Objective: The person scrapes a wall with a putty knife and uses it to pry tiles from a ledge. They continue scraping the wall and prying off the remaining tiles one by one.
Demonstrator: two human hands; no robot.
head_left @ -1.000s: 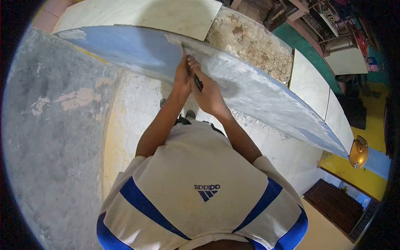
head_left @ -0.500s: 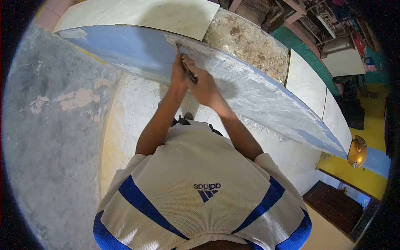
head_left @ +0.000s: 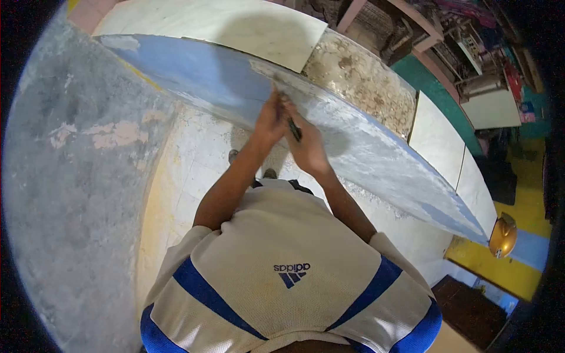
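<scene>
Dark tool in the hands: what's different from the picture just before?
The dark tool, left hand and right hand moved slightly back from the white ledge, towards the body. The view shifted too. Nothing was let go: the right hand still holds the tool. The shiny gold thing stayed put.

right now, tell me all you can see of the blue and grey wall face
The wall face is a long band, apparently painted plaster, curving across the wide-angle view. Blue covers most of its left stretch, with a pale patch at that end; beyond is streaky grey, with blue again towards the right end. Pale slabs and a rough gap edge its top. The left hand and right hand are close to it with a dark-handled tool; blur hides whether the tip touches.
</scene>
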